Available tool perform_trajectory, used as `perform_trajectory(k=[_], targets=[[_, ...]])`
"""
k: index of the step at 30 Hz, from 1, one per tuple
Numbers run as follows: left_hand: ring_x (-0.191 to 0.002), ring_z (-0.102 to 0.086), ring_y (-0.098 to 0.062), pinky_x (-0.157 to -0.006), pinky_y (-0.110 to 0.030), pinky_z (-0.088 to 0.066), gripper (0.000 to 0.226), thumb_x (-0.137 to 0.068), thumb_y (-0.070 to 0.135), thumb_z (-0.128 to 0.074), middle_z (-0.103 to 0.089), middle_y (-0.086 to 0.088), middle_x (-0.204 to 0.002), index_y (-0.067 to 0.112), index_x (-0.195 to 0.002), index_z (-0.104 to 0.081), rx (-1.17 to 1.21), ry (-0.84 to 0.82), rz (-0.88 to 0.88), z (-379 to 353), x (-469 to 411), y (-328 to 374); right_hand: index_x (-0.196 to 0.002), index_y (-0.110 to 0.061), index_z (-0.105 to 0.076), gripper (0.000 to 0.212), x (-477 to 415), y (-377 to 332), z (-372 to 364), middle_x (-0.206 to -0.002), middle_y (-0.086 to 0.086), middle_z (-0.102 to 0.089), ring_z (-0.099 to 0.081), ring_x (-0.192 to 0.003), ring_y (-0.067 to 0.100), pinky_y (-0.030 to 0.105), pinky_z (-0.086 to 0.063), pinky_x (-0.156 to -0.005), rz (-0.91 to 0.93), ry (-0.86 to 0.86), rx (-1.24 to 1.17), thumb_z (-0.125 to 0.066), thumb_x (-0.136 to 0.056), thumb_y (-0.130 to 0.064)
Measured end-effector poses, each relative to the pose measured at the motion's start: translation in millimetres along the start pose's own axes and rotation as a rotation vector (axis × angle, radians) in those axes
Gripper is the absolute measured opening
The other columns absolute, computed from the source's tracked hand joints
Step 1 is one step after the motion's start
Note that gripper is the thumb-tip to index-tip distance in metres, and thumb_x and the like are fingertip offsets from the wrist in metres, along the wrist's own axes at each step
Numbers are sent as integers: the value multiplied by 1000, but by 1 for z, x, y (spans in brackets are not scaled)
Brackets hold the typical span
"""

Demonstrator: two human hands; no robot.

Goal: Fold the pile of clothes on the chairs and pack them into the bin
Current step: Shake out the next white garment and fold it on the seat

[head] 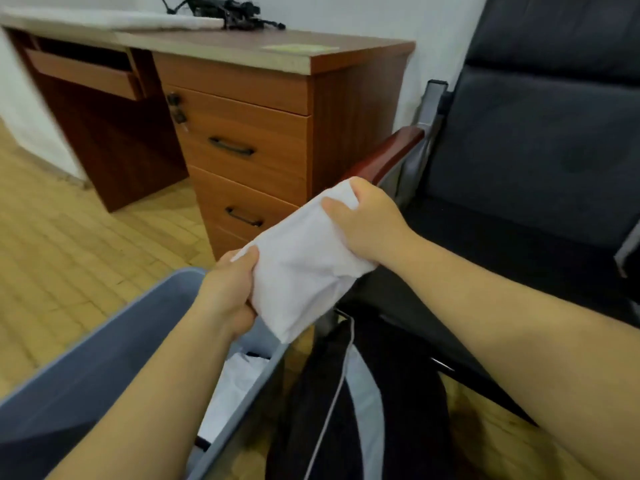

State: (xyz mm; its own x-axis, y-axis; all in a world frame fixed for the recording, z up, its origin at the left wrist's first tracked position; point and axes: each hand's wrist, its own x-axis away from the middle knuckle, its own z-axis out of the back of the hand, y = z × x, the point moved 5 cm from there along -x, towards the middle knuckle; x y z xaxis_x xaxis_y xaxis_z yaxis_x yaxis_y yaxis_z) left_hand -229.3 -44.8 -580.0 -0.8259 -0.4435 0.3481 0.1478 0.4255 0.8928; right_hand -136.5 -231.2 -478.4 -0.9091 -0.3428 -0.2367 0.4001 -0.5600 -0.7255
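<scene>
A wooden desk (242, 126) with drawers stands at the back. A black chair (540, 150) with a red-brown armrest (388, 150) stands just beside the desk's right side. On the desk top, near the back edge, lie a white cloth (114, 20) and a black tangle of cables (225, 10). A yellow-green paper (298, 48) lies near its right front corner. A dark garment (408, 393) with a light stripe hangs over the front edge of the chair seat, just beside the grey bin (104, 341) on the wooden floor (69, 254). Something white (235, 386) lies inside the bin, against its right wall. The left forearm crosses over the bin and hides much of it.

The folded white garment (304, 261) is held in the air, above the bin's far right corner. The left hand (228, 289) grips its lower end, with the thumb on top and the fingers curled under. The right hand (367, 223) grips the upper end, with the thumb pressed on the cloth and the fingers wrapped around the edge.
</scene>
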Motion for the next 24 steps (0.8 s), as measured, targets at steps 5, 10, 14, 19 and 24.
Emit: perform_trajectory(k=[5, 10, 14, 19, 24], targets=[[-85, -58, -19, -64, -34, -45, 21, -107, 34, -47, -63, -5, -100, 15, -113, -54, -379, 301, -199, 108, -18, -11, -136, -20, -49, 40, -18, -27, -119, -129, 0, -60, -57, -113, 20, 32, -44, -88, 82, -306, 226, -47, -106, -47], [-84, -55, -21, -63, -36, -41, 22, -106, 34, -48, -58, -2, -94, 13, -107, -52, -510, 387, -154, 179, -45, -56, -139, -19, -47, 44, -24, -11, -217, -137, 3, -58, -57, -124, 26, 33, -44, -93, 60, -536, 379, -46, -106, -47], [-79, -54, -20, -62, -34, -41, 26, -107, 36, -48, -59, -5, -92, 11, -105, -51, -568, 432, -23, 220, -60, -110, -139, -14, -46, 45, -19, 21, -288, -136, 8, -56, -55, -123, 33, 41, -46, -91, 16, -748, 436, -55, -103, -40], [-83, -55, -26, -74, -37, -39, 26, -105, 37, -50, -58, -4, -91, 11, -110, -49, -653, 435, 209, 259, -74, -186, -149, -11, -42, 56, -2, 72, -367, -153, 13, -46, -48, -135, 34, 36, -41, -105, 27, -995, 538, -62, -100, -28], [-81, -57, -25, -80, -42, -54, 31, -101, 37, -58, -57, -5, -92, 10, -112, -46, -668, 379, 410, 269, -87, -249, -136, -13, -48, 36, 18, 127, -409, -137, 16, -56, -57, -120, 37, 37, -46, -91, 19, -1127, 697, -54, -101, -14]])
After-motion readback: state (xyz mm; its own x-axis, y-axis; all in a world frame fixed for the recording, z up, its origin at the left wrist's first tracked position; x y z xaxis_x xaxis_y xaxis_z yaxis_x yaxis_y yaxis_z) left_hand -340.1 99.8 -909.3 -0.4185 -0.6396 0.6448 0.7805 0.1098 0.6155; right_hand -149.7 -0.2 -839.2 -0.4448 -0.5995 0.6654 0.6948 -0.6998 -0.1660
